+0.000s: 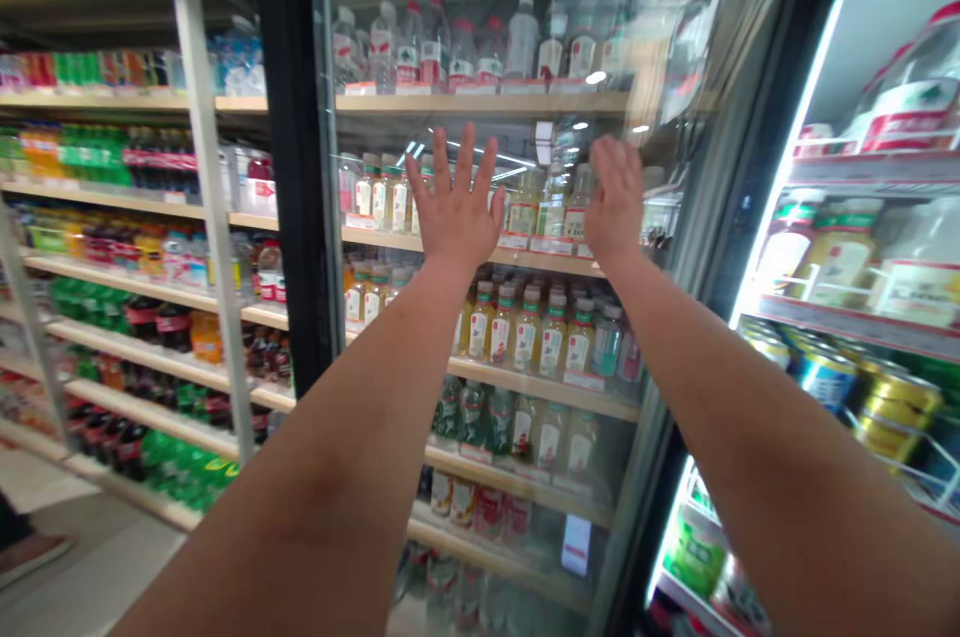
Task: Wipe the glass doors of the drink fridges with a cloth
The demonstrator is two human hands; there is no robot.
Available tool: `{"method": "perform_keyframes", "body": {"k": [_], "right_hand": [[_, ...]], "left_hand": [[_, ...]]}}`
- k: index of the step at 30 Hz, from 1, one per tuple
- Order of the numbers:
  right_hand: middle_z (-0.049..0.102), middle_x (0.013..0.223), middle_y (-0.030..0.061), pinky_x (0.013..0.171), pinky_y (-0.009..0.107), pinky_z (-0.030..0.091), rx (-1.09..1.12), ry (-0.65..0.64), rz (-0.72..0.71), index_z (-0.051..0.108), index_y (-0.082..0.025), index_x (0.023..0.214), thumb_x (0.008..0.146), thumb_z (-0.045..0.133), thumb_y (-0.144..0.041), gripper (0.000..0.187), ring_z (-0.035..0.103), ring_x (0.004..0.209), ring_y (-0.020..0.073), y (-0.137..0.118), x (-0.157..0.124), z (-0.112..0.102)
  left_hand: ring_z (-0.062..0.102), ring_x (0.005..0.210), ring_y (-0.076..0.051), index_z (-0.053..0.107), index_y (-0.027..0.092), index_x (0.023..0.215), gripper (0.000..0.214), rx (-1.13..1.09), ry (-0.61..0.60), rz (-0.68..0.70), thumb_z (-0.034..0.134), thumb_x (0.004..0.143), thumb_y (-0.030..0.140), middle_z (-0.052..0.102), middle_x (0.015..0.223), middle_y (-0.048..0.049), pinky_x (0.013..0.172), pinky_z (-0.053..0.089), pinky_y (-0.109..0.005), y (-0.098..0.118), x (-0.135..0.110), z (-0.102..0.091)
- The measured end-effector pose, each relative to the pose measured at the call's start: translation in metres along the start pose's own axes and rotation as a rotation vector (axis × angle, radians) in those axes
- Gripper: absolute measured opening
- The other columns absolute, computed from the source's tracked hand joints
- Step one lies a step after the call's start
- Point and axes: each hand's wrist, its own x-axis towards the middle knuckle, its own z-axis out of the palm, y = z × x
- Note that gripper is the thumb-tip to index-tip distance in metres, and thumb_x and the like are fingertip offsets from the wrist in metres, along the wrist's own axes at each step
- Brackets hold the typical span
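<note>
A tall glass door (517, 142) with a dark frame fills the middle of the view. My left hand (457, 202) is raised at the pane, palm forward and fingers spread, holding nothing. To its right, my right hand (616, 202) is also up at the glass, its fingers bent and pressed together, slightly blurred. Its palm side is hidden, so I cannot tell what, if anything, is in it. Through the pane show rows of juice bottles (551, 332) on wooden-edged shelves, with clear bottles (521, 37) higher up. Lights reflect on the glass.
Shelves of soft drinks (161, 152) run along the left, behind a white post (206, 187). On the right, a lit cooler (862, 312) holds bottles and gold cans (896, 407) on racks. Another person's foot (34, 557) is on the floor at lower left.
</note>
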Motion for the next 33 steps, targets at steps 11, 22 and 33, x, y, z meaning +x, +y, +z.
{"method": "perform_keyframes", "body": {"k": [11,22,33], "right_hand": [[0.051,0.156,0.0013,0.13,0.055,0.027,0.115,-0.017,-0.192,0.052,-0.027,0.149,0.093,0.033,-0.008,0.062,0.033,0.154,0.0225,-0.008,0.016,0.018],[0.046,0.158,0.009,0.13,0.058,0.023,0.061,0.136,-0.069,0.045,-0.021,0.153,0.097,0.028,-0.012,0.06,0.03,0.155,0.0258,0.007,0.031,0.023],[0.049,0.158,0.002,0.129,0.054,0.026,0.044,-0.068,-0.205,0.047,-0.029,0.153,0.093,0.034,-0.008,0.064,0.029,0.156,0.0212,-0.006,0.015,0.009]], "left_hand": [[-0.013,0.158,-0.027,0.024,0.028,0.166,0.062,-0.017,0.046,0.034,0.026,0.108,0.05,-0.002,0.17,0.0136,0.124,-0.029,-0.052,-0.005,0.0,0.009],[-0.004,0.159,-0.032,0.029,0.027,0.165,0.062,0.016,0.048,0.038,0.039,0.105,0.036,0.006,0.172,0.0065,0.127,-0.013,-0.063,0.0,-0.002,0.002],[-0.005,0.158,-0.03,0.03,0.029,0.165,0.063,-0.01,0.017,0.018,0.047,0.105,0.034,0.01,0.171,0.0029,0.127,-0.015,-0.06,0.0,-0.002,-0.002]]}}
